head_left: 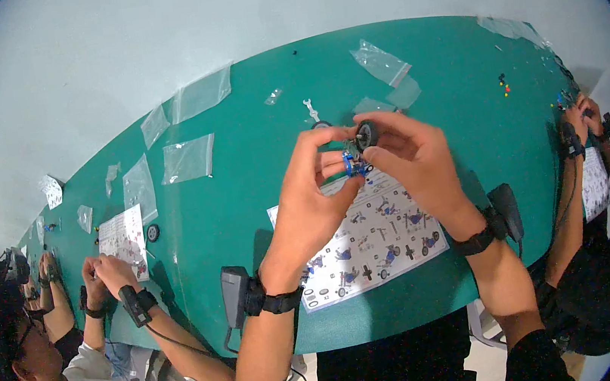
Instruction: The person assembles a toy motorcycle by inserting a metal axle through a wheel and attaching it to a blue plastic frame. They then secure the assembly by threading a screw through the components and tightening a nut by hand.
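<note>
**Blue and fiddly, go easy**

Left hand (314,204) has its grip closed on the blue model (354,164); right hand (422,153) is pinching the black wheel (367,134). Looks super light and stiff, maybe snappable, so I'd hold the frame, since wheels roll. It's up past the printed sheet (372,239), which sits by the tabletop's (223,208) near edge.

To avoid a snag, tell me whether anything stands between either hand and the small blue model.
Nothing visible does. The left hand already grips the blue model; the right hand holds the black wheel right beside it. The instruction sheet lies beneath.
</note>
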`<action>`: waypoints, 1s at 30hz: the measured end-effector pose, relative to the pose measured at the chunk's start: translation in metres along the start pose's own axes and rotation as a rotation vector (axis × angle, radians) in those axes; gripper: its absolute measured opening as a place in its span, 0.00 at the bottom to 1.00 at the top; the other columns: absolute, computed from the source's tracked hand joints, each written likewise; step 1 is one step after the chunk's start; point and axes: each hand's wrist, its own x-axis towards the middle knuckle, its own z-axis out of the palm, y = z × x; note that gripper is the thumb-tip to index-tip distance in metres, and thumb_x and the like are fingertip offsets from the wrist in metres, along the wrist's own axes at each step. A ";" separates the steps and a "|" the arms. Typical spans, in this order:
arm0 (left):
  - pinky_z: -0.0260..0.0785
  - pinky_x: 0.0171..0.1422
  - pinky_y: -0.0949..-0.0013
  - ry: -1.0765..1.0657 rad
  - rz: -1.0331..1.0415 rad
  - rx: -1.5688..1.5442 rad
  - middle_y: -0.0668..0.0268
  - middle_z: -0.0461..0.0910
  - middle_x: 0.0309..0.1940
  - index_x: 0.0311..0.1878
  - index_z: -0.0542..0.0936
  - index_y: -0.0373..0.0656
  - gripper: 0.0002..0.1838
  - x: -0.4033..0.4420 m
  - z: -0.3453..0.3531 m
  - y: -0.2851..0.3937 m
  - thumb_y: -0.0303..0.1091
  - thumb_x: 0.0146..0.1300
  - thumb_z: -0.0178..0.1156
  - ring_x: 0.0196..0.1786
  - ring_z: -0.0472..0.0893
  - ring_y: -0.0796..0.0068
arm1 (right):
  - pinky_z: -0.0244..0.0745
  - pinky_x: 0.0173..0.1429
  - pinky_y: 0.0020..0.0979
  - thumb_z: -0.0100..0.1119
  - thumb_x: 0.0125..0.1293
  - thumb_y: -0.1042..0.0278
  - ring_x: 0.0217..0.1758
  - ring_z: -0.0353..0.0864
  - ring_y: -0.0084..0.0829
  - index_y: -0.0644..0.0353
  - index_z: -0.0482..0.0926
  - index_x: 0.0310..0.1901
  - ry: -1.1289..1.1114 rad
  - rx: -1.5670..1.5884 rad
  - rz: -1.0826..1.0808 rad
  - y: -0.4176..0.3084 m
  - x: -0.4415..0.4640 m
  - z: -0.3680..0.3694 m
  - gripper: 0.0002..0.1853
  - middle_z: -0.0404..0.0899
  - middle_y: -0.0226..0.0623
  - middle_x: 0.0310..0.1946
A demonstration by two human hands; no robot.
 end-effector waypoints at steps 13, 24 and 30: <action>0.77 0.70 0.68 -0.041 0.098 0.263 0.65 0.82 0.53 0.54 0.83 0.37 0.12 0.001 -0.016 0.006 0.18 0.70 0.68 0.59 0.83 0.75 | 0.83 0.59 0.25 0.70 0.72 0.76 0.53 0.85 0.20 0.69 0.82 0.66 -0.070 -0.083 0.028 0.001 -0.001 -0.003 0.22 0.88 0.35 0.52; 0.83 0.60 0.66 0.043 0.143 0.287 0.60 0.82 0.46 0.51 0.82 0.35 0.12 0.000 -0.010 0.006 0.16 0.66 0.67 0.52 0.88 0.68 | 0.84 0.59 0.26 0.70 0.72 0.78 0.53 0.84 0.19 0.66 0.81 0.68 -0.103 -0.021 0.033 -0.004 -0.005 0.004 0.23 0.87 0.33 0.51; 0.81 0.53 0.64 0.035 0.252 0.389 0.58 0.80 0.43 0.50 0.80 0.36 0.12 -0.001 -0.008 0.009 0.16 0.64 0.67 0.47 0.86 0.64 | 0.84 0.55 0.24 0.71 0.70 0.78 0.49 0.84 0.18 0.67 0.82 0.65 -0.090 0.003 0.037 -0.002 -0.004 0.002 0.22 0.86 0.30 0.48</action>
